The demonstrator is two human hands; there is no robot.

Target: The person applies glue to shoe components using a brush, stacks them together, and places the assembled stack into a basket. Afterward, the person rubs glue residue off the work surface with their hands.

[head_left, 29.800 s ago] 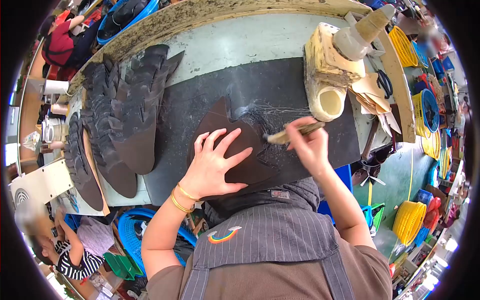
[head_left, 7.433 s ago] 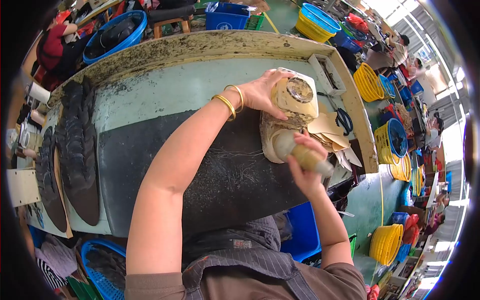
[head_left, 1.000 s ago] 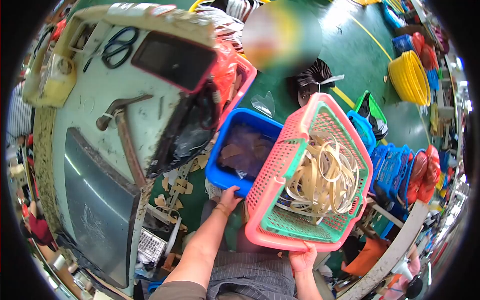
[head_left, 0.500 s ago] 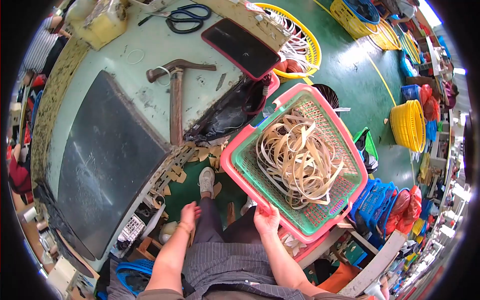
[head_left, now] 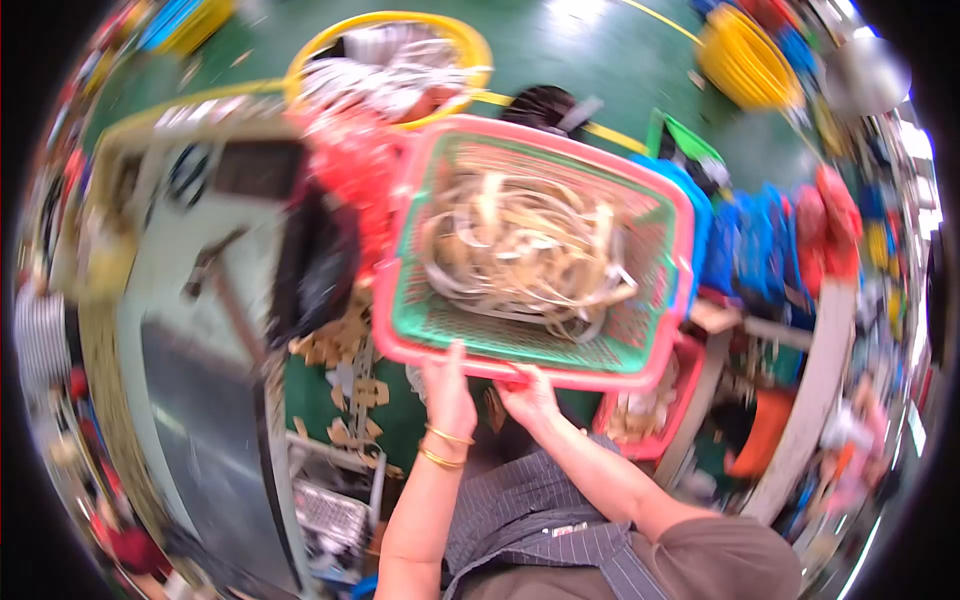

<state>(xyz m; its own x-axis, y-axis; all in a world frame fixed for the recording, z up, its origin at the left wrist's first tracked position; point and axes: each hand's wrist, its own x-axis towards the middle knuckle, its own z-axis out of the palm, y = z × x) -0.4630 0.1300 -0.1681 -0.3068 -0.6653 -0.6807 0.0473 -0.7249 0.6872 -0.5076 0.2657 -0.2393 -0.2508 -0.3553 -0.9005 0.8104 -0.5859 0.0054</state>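
Head view: I judge this a carrying step, my left hand (head_left: 450, 395) and right hand (head_left: 530, 397) both gripping the pink basket (head_left: 620, 380) by its near rim, right of the tabletop (head_left: 155, 278). Loose strips (head_left: 530, 240) inside call for keeping level.

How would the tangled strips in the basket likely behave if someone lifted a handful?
The strips would probably flop and bend, since they curl in loose loops. Lifting a few would likely drag others along, as they cross and tangle. They look thin, so a handful may be light.
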